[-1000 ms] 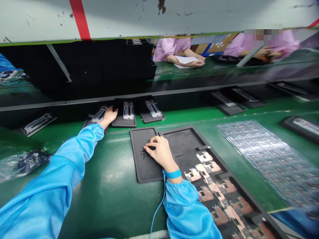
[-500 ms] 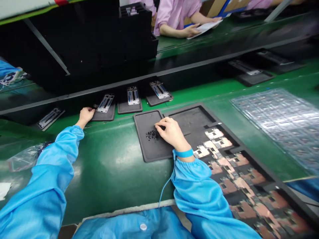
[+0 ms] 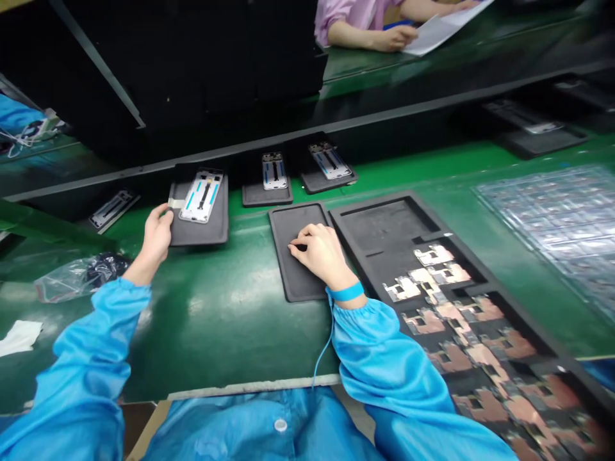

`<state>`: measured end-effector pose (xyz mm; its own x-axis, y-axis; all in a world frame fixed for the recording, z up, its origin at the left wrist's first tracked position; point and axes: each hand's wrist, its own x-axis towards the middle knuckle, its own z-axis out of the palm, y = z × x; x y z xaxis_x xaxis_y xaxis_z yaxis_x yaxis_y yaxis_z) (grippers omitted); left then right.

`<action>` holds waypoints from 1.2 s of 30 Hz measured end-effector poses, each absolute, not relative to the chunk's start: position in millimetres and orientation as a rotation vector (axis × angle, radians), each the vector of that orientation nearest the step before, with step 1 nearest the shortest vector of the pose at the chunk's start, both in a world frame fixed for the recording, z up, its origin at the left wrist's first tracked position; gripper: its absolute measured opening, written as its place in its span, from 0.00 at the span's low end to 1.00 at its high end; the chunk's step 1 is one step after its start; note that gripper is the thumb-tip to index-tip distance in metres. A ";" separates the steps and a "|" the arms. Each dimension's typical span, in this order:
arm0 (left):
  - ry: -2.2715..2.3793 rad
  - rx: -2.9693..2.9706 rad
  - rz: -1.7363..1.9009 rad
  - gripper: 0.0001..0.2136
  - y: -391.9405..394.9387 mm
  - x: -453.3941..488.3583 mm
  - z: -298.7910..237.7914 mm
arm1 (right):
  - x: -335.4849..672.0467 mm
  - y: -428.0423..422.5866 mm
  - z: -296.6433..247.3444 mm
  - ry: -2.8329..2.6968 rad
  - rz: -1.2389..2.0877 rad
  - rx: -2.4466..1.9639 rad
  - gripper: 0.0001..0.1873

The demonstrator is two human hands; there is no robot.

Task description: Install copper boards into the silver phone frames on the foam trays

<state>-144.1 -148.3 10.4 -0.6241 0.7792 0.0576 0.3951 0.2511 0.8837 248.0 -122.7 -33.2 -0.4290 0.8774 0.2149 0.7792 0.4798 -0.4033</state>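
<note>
- Right hand curled on a black tray, fingertips over a small dark bit; grip unclear.
- Left hand at a pale tab, grip unclear, beside a phone frame on its tray, left of centre.
- Risk: tugging the tab could shift the frame; a slip could flick the bit away.

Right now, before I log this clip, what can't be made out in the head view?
All in the head view:
Right hand: its fingers hide the small dark item under them on the black rubber tray.
Left hand: its fingers hide how they meet the pale strip.
Copper-coloured plates: cut off by the lower right edge.
Clear plastic blister sheet: contents too blurred.
</note>
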 end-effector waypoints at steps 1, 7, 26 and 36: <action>2.097 1.066 1.345 0.20 -170.3 -138.5 7.5 | 245.9 -123.7 -33.2 -2.340 0.338 -1.392 0.10; 1.962 0.943 1.321 0.33 -297.7 -89.0 -29.5 | 235.2 -126.8 -34.7 -2.314 0.221 -1.496 0.09; 1.686 1.702 1.343 0.10 -302.7 -33.0 17.9 | 146.6 -186.6 10.6 -0.965 1.886 -1.032 0.15; 1.523 1.742 1.523 0.11 -275.4 -6.1 14.8 | 139.1 -207.1 4.9 -0.760 2.065 -0.951 0.12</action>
